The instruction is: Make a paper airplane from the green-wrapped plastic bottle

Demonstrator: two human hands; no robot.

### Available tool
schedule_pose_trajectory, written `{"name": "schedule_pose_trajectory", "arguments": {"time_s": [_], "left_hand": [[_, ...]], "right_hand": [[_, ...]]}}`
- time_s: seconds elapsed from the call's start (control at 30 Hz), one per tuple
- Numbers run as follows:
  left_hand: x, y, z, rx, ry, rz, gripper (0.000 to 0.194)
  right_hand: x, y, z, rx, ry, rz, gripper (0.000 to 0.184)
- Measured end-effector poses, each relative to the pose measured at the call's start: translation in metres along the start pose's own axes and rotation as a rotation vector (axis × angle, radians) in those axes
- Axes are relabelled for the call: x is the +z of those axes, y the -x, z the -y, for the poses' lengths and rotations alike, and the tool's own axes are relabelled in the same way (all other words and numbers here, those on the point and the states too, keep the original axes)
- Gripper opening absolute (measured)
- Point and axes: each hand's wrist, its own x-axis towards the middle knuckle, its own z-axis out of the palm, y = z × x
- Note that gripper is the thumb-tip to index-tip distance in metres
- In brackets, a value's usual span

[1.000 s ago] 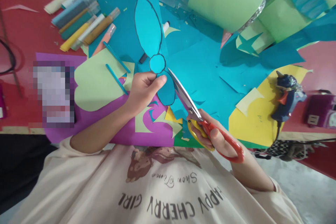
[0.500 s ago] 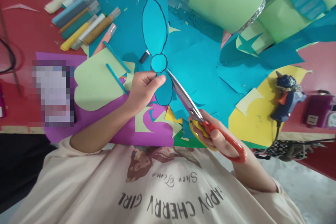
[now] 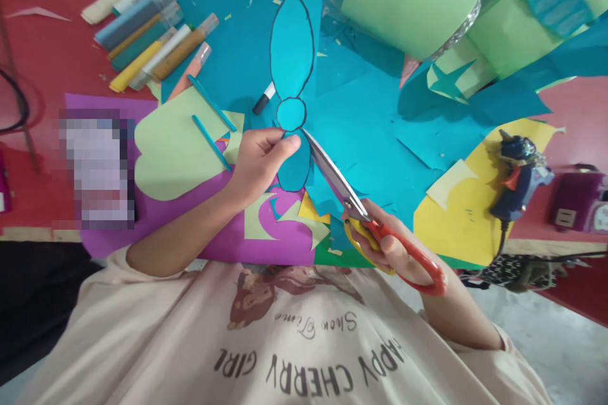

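Note:
My left hand [image 3: 266,155] pinches a blue paper cutout [image 3: 292,47] between thumb and fingers near its middle. The cutout has a long upper oval, a small round centre and a lower lobe, all edged with a dark outline. In my right hand [image 3: 380,237] are scissors [image 3: 335,177] with one red and one yellow handle loop. Their blades look nearly closed, and the tips lie at the right edge of the cutout, just below the round centre. A marker with a black cap [image 3: 261,103] lies behind the cutout, partly hidden by it.
Several markers [image 3: 142,25] lie at the upper left. Below them are a green paper shape [image 3: 175,145] and a blurred-out rectangle [image 3: 102,168]. A green-wrapped bottle [image 3: 408,0] lies at the top. On the right, a glue gun [image 3: 515,183] rests on yellow paper [image 3: 446,228].
The cutout's upper oval has swung a little to the right, uncovering more of the black-capped marker. Both hands and the scissors have barely moved.

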Motion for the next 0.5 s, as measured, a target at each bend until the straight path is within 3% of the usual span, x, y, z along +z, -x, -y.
{"name": "schedule_pose_trajectory", "arguments": {"time_s": [0.5], "left_hand": [[-0.0011, -0.002, 0.0004, 0.028, 0.022, 0.032, 0.048]], "right_hand": [[-0.0078, 0.0004, -0.0084, -0.011, 0.093, 0.016, 0.079]]}}
